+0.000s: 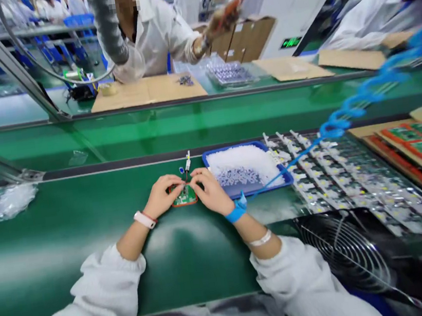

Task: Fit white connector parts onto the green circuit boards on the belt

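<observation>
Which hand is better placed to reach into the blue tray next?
Probably the right hand: it sits closest to the blue tray, while the left hand is on the far side of the green circuit board that both hands are at.

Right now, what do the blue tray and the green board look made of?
The blue tray looks like moulded plastic, from its smooth glossy rim. The green board looks like a coated fibreglass circuit board, from its sheen, though it's mostly covered.

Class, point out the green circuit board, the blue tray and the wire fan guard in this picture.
Green circuit board [185,198]: head view, lower part, below the fingers.
Blue tray [233,148]: head view, back rim.
Wire fan guard [344,254]: head view, middle of the grille.
</observation>
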Demonstrator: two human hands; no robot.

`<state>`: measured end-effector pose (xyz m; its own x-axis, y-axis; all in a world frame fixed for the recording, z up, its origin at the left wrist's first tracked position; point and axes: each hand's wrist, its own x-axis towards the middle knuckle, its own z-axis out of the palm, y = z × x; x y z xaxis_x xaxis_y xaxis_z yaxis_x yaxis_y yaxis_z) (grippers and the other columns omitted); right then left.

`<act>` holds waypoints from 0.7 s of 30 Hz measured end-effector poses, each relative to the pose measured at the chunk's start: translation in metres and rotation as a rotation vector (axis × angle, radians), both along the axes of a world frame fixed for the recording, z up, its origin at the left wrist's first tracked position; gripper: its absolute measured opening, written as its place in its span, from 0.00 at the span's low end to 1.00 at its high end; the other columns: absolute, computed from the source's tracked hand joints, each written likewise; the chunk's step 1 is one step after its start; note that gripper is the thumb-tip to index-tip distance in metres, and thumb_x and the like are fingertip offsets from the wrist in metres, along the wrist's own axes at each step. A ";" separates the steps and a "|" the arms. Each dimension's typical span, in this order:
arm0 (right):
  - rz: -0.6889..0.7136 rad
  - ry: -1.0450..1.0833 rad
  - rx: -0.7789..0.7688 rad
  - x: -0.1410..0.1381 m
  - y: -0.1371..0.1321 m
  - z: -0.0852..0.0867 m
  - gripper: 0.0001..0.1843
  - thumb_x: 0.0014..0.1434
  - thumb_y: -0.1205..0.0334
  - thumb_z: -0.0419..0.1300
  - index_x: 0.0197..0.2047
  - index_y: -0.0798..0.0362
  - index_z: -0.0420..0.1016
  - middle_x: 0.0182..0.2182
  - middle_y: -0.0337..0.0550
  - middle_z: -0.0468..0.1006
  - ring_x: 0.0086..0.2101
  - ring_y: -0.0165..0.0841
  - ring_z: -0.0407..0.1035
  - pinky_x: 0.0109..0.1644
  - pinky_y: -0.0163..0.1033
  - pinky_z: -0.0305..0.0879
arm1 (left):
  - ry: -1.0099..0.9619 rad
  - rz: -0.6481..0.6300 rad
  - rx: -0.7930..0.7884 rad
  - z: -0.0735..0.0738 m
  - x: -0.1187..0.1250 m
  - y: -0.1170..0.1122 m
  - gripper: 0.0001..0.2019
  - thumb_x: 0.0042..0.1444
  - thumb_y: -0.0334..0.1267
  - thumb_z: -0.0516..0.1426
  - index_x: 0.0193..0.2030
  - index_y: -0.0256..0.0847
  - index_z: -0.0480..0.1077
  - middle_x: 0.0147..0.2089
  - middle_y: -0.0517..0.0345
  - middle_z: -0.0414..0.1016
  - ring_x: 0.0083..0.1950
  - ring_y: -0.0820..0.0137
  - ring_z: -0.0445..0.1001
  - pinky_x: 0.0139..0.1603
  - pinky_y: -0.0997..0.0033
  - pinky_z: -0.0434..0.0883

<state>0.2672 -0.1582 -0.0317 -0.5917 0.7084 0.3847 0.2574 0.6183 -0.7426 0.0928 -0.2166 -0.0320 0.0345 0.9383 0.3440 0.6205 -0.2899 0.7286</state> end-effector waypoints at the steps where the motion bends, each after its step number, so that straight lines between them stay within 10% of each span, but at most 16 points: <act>1: -0.001 -0.004 -0.014 -0.004 0.002 -0.004 0.07 0.60 0.64 0.50 0.30 0.52 0.64 0.41 0.48 0.66 0.47 0.36 0.62 0.54 0.45 0.58 | -0.035 0.012 0.001 -0.001 0.002 0.003 0.09 0.58 0.39 0.54 0.37 0.40 0.74 0.42 0.52 0.76 0.46 0.65 0.72 0.51 0.62 0.67; 21: 0.050 -0.031 -0.127 -0.007 0.012 -0.023 0.06 0.57 0.64 0.53 0.28 0.52 0.66 0.39 0.47 0.67 0.46 0.37 0.63 0.53 0.47 0.58 | -0.014 0.043 -0.114 -0.004 0.004 0.011 0.05 0.52 0.34 0.58 0.30 0.39 0.75 0.36 0.55 0.78 0.40 0.68 0.74 0.46 0.66 0.68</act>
<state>0.2599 -0.1466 -0.0549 -0.6379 0.7194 0.2748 0.2527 0.5327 -0.8077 0.0968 -0.2057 -0.0357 -0.0105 0.9720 0.2348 0.6202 -0.1779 0.7640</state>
